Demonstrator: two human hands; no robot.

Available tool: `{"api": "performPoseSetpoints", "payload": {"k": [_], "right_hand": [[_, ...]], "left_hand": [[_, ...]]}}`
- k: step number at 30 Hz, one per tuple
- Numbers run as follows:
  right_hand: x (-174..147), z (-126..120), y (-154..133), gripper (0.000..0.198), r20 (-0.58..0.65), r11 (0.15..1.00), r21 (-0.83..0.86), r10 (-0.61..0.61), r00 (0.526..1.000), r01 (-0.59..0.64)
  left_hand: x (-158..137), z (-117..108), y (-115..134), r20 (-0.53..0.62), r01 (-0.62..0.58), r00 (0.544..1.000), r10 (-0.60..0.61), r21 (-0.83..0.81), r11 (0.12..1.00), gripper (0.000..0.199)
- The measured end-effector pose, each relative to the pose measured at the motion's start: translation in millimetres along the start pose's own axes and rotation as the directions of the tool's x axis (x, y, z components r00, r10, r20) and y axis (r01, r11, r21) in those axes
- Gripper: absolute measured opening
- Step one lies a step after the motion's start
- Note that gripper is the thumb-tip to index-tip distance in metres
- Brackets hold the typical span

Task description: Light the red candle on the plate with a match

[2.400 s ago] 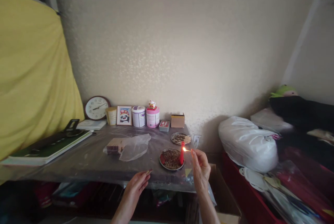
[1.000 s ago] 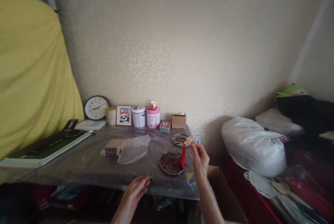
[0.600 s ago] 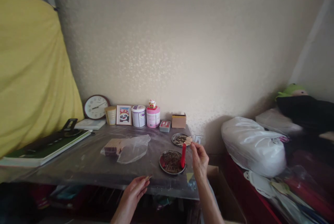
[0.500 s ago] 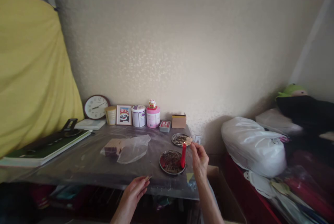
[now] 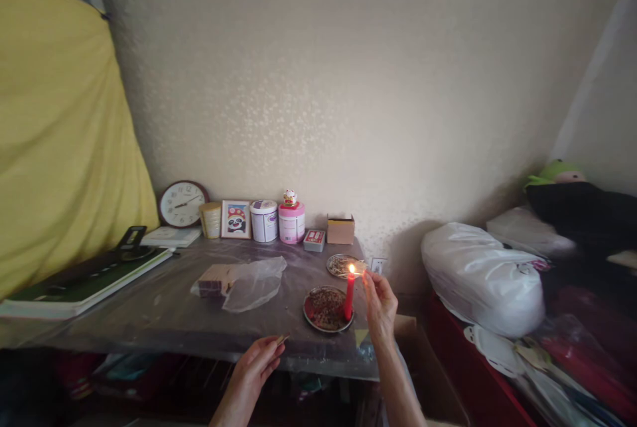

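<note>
A red candle [image 5: 349,300] stands upright at the right side of a round metal plate [image 5: 312,325] full of dark bits and red wax. A bright flame burns at its top. My right hand [image 5: 381,298] is closed in a pinch just right of the flame, on a thin matchstick [image 5: 359,274] whose tip reaches the flame. Lower down, at the table's front edge, my left hand [image 5: 259,362] pinches one or more short wooden sticks [image 5: 282,339], too small to count. A second plate [image 5: 332,272] behind the candle carries many matchsticks.
On the table [image 5: 199,327] lie a wooden block [image 5: 215,280] and a clear plastic bag [image 5: 256,286]. Along the wall stand a clock [image 5: 183,204], a picture frame [image 5: 236,220], tins [image 5: 265,223], a card box [image 5: 314,240] and a small cardboard box [image 5: 341,231]. White bags [image 5: 482,274] sit at right.
The flame at the candle's top has grown from a tiny glow to a tall, bright one. Both hands have stayed nearly in place.
</note>
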State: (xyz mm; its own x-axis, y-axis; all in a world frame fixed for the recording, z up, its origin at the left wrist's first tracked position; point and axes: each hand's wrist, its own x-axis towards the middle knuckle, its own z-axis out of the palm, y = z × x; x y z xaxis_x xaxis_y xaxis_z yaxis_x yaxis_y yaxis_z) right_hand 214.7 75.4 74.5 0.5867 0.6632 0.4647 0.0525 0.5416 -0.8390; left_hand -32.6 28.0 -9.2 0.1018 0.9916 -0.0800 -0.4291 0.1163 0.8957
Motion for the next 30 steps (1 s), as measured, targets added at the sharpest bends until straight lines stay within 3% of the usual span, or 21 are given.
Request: {"api": "performPoseSetpoints", "payload": {"k": [10,16,21,25,30], "right_hand": [[3.8,-3.4,-3.4,0.024,-0.043,0.982,0.164,0.097,0.994,-0.089],[17.7,-28.1,-34.5,0.026,0.014,0.959,0.242,0.146,0.989,-0.145],[28.1,-68.3,-46.4,0.026,0.118,0.979,0.112,0.158,0.98,-0.171],[32.7,-88.6,-37.6,0.021,0.048,0.989,0.033,0.143,0.989,-0.144],[36.7,-95.3,-31.2,0.023,0.018,0.994,0.045,0.103,0.995,-0.103]], "left_hand": [[0.8,-0.1,-0.1,-0.018,0.018,1.0,-0.018,0.007,1.0,0.031],[2.2,-1.3,-1.0,-0.015,0.013,1.0,-0.013,-0.01,1.0,0.031],[-0.6,0.8,0.1,-0.001,0.009,1.0,-0.009,-0.008,1.0,0.032],[-2.6,3.6,0.7,-0.007,0.017,1.0,-0.017,0.007,1.0,0.036],[-1.5,5.0,0.5,-0.019,0.028,0.999,-0.028,0.019,0.999,0.035]]}}
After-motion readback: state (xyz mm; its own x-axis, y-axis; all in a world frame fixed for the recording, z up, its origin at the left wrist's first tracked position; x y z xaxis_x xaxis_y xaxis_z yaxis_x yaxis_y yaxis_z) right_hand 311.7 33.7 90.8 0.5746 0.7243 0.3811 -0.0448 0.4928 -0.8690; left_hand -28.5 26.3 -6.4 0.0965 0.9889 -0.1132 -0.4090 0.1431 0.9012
